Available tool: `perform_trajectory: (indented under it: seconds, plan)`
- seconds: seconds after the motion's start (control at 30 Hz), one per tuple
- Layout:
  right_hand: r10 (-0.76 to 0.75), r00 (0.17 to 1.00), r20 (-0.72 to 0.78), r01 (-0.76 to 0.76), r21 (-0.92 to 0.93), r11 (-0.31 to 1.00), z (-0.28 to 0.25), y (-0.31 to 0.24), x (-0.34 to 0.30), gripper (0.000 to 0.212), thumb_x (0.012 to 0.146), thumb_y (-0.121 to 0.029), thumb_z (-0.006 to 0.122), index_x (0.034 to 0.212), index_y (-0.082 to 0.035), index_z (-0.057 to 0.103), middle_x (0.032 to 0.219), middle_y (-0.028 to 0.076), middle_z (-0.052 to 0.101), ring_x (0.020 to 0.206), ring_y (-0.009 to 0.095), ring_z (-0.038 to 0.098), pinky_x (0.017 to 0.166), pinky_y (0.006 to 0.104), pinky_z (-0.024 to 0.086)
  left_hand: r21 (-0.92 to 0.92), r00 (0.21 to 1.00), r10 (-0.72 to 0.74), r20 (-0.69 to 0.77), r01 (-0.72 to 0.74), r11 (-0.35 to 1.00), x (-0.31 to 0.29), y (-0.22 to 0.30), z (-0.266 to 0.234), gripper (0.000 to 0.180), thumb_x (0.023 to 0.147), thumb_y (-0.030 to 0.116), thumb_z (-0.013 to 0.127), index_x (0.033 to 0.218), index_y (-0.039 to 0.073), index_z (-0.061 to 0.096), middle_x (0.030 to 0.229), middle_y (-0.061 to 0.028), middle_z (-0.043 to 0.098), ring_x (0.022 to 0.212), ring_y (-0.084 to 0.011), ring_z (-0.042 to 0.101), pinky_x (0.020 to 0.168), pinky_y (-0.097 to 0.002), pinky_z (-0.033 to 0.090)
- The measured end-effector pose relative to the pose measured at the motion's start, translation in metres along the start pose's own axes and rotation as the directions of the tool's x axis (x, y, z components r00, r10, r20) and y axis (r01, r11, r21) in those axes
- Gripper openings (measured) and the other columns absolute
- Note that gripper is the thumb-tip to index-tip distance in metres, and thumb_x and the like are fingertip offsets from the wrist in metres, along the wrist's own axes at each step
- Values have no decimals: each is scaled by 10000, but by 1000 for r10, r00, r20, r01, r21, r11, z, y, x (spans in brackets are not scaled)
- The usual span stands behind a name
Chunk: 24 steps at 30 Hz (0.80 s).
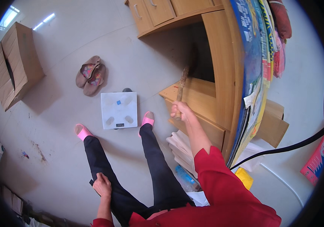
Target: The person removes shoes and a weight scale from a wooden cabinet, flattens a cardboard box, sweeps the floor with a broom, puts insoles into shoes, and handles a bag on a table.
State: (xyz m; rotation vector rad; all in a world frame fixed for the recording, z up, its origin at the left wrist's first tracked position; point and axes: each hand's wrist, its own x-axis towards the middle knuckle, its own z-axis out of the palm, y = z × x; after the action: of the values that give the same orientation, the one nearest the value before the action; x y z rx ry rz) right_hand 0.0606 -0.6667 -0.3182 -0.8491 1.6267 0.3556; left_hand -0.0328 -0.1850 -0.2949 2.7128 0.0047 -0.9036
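Observation:
My right hand [181, 110] is closed around the knobby, bamboo-like handle of a duster [182, 86]. The duster's dark head reaches into the shadowed opening of a wooden cabinet [211, 49], where its shape is hard to make out. Below the handle lies the cabinet's bare wooden shelf [196, 92]. By my left thigh, my left hand [102, 185] has its fingers curled closed. A small dark edge shows beside it, either something held or the trouser cloth; I cannot tell which.
A white bathroom scale [119, 110] lies between my pink slippers, with brown shoes [91, 75] beyond it. A cardboard box [18, 64] stands far left. Folded cloths [181, 149] and a blue-topped bottle [186, 177] are beside my right leg. Stacked flat papers [258, 75] line the cabinet's right side.

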Motion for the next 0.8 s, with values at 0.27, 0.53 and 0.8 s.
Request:
perform_trajectory:
  seconds: [0.27,0.53,0.8]
  plan:
    - [-15,999,45,32,-421,907,75,104,-102,133,818,-102,500,752,-35,405,555,47,440,375,143,428,319,308,362,25,1000,-8,-29,8,1000,-2,-6,-2,77,821,140,513,785,74,498,546,-167,550,489,-359,549,456,-453,429]
    - [11,979,205,85,-449,890,63,155,-203,115,820,-90,498,786,-54,394,558,27,409,382,110,403,333,270,331,-50,977,-191,99,197,979,-5,0,-1,120,833,172,494,819,57,526,653,-196,594,637,-391,584,584,-504,448]
    - [-107,994,12,103,-408,907,-10,147,-248,124,830,-121,514,768,-46,438,541,32,437,374,122,423,332,275,359,-356,956,-216,197,275,893,-43,2,-30,149,812,191,522,829,55,583,739,-183,621,758,-375,599,678,-459,465]
